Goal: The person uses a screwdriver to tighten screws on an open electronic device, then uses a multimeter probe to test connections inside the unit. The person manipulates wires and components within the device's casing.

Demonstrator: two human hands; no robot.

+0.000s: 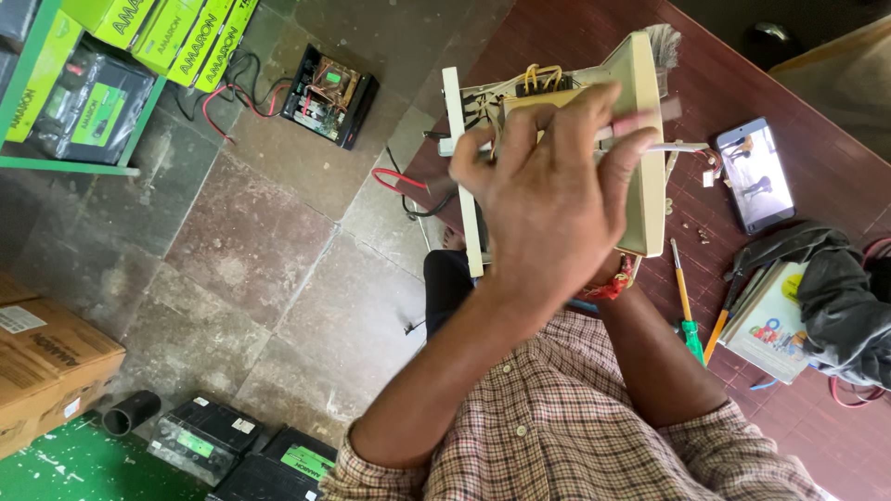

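Over the dark red worktop (742, 83) edge, the left hand (548, 199) covers the middle of a cream, open-sided electrical casing (642, 158) held upright; its fingers (515, 139) are clenched round a thin grey tool (673, 147), whose working end is hidden; the right hand is out of sight behind the casing, only its forearm (659, 357) showing, so I cannot tell its grip; one smartphone (755, 174), two screwdrivers (687, 311) and one dark cloth (840, 297), cut off at the frame's edge, lie beside it.

Soft even daylight, faint shadows, moving fingers blurred, tilted view
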